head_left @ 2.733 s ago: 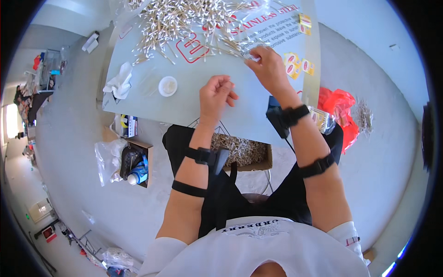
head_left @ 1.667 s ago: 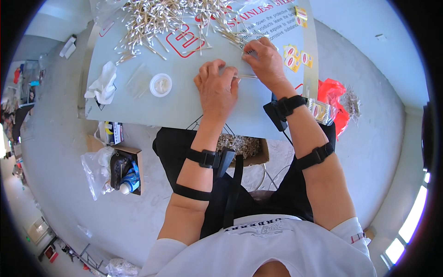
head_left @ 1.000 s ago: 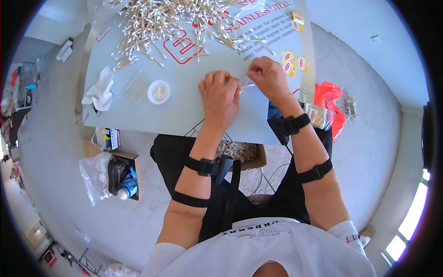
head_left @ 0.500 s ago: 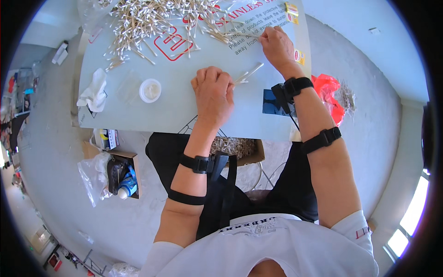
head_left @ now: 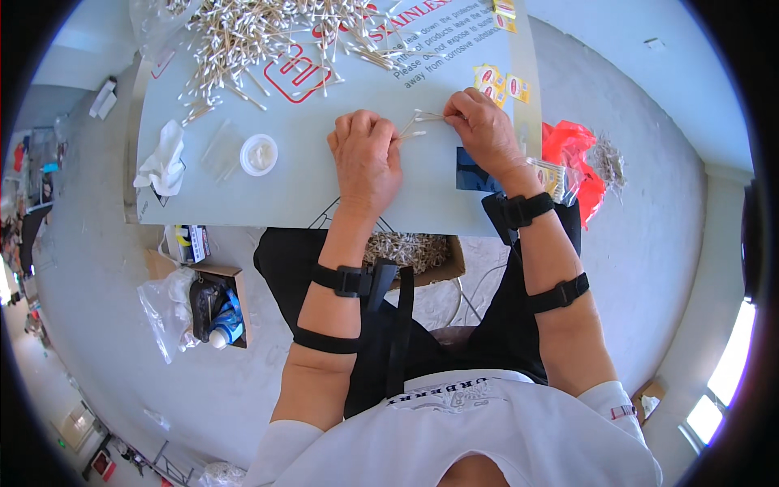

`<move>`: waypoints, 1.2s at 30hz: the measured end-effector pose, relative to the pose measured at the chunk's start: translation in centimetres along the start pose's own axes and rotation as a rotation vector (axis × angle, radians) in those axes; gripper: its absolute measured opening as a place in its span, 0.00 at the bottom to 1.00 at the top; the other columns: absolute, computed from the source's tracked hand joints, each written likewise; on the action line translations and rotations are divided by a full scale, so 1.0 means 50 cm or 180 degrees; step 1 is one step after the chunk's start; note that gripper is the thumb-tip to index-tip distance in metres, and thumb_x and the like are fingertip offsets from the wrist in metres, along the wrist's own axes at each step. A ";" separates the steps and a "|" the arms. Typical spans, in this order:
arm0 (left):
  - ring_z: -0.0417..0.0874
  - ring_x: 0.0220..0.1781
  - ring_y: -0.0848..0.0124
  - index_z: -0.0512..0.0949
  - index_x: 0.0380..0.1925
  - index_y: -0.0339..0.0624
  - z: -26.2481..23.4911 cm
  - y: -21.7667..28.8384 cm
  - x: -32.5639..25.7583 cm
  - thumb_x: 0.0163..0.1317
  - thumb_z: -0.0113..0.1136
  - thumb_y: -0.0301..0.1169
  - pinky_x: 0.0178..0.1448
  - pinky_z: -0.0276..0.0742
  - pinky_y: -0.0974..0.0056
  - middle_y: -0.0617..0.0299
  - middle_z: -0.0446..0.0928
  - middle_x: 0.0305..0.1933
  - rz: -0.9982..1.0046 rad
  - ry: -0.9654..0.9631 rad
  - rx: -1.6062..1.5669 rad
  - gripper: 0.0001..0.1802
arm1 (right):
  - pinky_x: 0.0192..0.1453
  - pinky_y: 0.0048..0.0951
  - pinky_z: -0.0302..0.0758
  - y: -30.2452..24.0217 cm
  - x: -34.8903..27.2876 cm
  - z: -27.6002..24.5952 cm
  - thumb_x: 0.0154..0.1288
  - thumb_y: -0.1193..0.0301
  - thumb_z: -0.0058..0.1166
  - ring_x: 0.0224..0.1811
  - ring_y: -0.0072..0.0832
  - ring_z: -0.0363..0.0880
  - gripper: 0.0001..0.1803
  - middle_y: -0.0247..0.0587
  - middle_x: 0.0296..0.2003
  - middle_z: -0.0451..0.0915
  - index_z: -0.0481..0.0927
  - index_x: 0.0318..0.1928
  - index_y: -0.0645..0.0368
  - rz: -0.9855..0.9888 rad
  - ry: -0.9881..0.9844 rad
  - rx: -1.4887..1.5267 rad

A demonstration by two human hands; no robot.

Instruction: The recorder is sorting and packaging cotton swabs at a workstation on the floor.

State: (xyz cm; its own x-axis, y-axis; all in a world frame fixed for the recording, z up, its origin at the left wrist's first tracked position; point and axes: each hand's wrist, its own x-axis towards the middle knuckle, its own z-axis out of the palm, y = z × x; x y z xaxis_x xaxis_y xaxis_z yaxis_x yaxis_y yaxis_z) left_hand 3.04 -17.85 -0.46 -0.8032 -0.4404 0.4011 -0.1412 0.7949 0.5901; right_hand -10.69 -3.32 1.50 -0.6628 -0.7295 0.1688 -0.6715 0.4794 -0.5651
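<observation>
A round white tub (head_left: 258, 155) is sitting on the table (head_left: 284, 203), with pale contents showing inside it. To the right of the tub, the left hand (head_left: 365, 156) is lying back-up over the tabletop, its fingers curling and its thumb and index finger pinching cotton swabs (head_left: 418, 133), whose white tips are pointing away from the tub. Farther right of the tub, the right hand (head_left: 484, 130) is keeping its thumb and fingertips pressed together; the stick is thin and blurred here, but they seem to be gripping a single swab (head_left: 433, 115), which is reaching back toward the left hand.

Beyond the tub, a large heap of loose swabs (head_left: 243, 40) is spreading over the far part of the tabletop. Just left of the tub, clear plastic pieces (head_left: 219, 150) are lying flat, and past them a crumpled white tissue (head_left: 165, 162) is resting. Well to the right of the tub, yellow cards (head_left: 517, 88) are lying beyond the right hand, a dark blue rectangle (head_left: 471, 174) is lying nearer the person, and a red plastic bag (head_left: 565, 140) is showing past the table's edge.
</observation>
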 end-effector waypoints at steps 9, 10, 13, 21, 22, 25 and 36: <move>0.72 0.50 0.60 0.79 0.30 0.47 -0.003 0.005 -0.004 0.44 0.68 0.23 0.53 0.63 0.55 0.65 0.73 0.40 0.0463 -0.0343 -0.0201 0.12 | 0.43 0.42 0.75 -0.008 -0.005 0.023 0.58 0.75 0.56 0.41 0.44 0.77 0.03 0.42 0.32 0.77 0.75 0.31 0.57 -0.0242 0.0159 -0.0188; 0.72 0.51 0.60 0.79 0.32 0.47 0.002 0.017 -0.005 0.44 0.69 0.24 0.53 0.64 0.54 0.64 0.73 0.41 0.0475 -0.0227 -0.0131 0.14 | 0.43 0.42 0.75 -0.017 -0.008 0.024 0.58 0.75 0.56 0.41 0.44 0.77 0.03 0.42 0.32 0.77 0.75 0.31 0.57 -0.0253 0.0166 -0.0185; 0.72 0.52 0.59 0.77 0.37 0.45 0.005 0.027 -0.006 0.44 0.69 0.25 0.54 0.65 0.53 0.62 0.73 0.45 0.0469 -0.0028 -0.0032 0.17 | 0.40 0.39 0.74 -0.036 -0.012 0.019 0.59 0.76 0.56 0.37 0.45 0.77 0.03 0.43 0.31 0.76 0.76 0.32 0.61 -0.0493 -0.0263 0.0161; 0.73 0.46 0.59 0.75 0.27 0.45 -0.005 0.015 -0.008 0.44 0.69 0.24 0.49 0.65 0.55 0.63 0.73 0.38 0.0552 -0.0396 -0.0158 0.12 | 0.38 0.34 0.76 -0.041 0.111 0.025 0.57 0.76 0.57 0.30 0.42 0.80 0.04 0.45 0.28 0.81 0.80 0.34 0.63 -0.0035 0.0335 0.0684; 0.73 0.46 0.59 0.75 0.27 0.45 -0.003 0.015 -0.006 0.44 0.69 0.24 0.49 0.65 0.55 0.63 0.73 0.38 0.0554 -0.0393 -0.0169 0.12 | 0.38 0.34 0.76 -0.038 0.134 0.031 0.57 0.76 0.57 0.30 0.42 0.80 0.04 0.45 0.28 0.81 0.80 0.34 0.63 -0.0033 0.0336 0.0673; 0.73 0.45 0.59 0.75 0.28 0.45 -0.005 0.016 -0.002 0.44 0.69 0.24 0.49 0.66 0.55 0.63 0.73 0.37 0.0529 -0.0469 -0.0225 0.13 | 0.42 0.42 0.77 -0.027 0.190 0.051 0.57 0.72 0.56 0.37 0.46 0.80 0.04 0.47 0.32 0.82 0.83 0.33 0.57 -0.0093 0.0344 0.0196; 0.72 0.45 0.59 0.75 0.30 0.46 -0.007 0.012 0.006 0.45 0.68 0.23 0.49 0.66 0.55 0.64 0.73 0.38 0.0523 -0.0579 -0.0337 0.14 | 0.35 0.29 0.73 0.026 0.247 0.089 0.61 0.73 0.57 0.28 0.33 0.77 0.04 0.38 0.29 0.82 0.82 0.36 0.58 0.0016 0.0638 0.0302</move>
State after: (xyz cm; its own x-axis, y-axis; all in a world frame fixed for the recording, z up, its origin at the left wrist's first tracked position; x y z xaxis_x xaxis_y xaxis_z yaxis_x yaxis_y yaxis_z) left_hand 2.93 -17.66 0.28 -0.9025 -0.2191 0.3708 0.0534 0.7973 0.6012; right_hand -18.25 -13.87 -0.72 -0.7250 -0.6111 0.3176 -0.6401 0.4278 -0.6382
